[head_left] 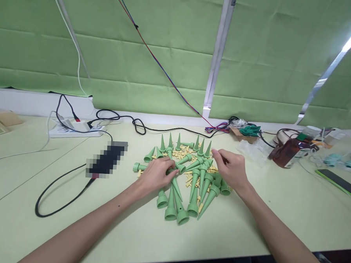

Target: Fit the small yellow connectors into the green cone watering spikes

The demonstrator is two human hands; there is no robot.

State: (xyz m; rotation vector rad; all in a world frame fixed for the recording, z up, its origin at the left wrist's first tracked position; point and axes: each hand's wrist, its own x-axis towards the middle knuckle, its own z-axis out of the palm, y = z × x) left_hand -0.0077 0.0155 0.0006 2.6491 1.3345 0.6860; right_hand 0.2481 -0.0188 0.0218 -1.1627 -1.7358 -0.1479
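Observation:
A pile of green plastic watering spikes [170, 209], pointed at one end with a wide hollow socket at the other, covers the middle of the table. Small yellow plastic valve pieces [189, 182] are scattered among them. My left hand [157, 173] reaches into the pile's left side, its fingers curled around a green spike [177, 188]. At the right edge of the pile, my right hand [231, 168] is closed, thumb and forefinger pinched; a tiny pale bit shows at the fingertips, too small to name. Several spikes [208, 149] stand upright along the back.
To the left lies a dark pixelated device [107, 161] with a black cable, near a white power strip [75, 129]. Back right are a small cardboard box [243, 136], a brown bottle [292, 152] and clear plastic wrap [253, 151]. A black-and-green flat object [339, 183] lies far right.

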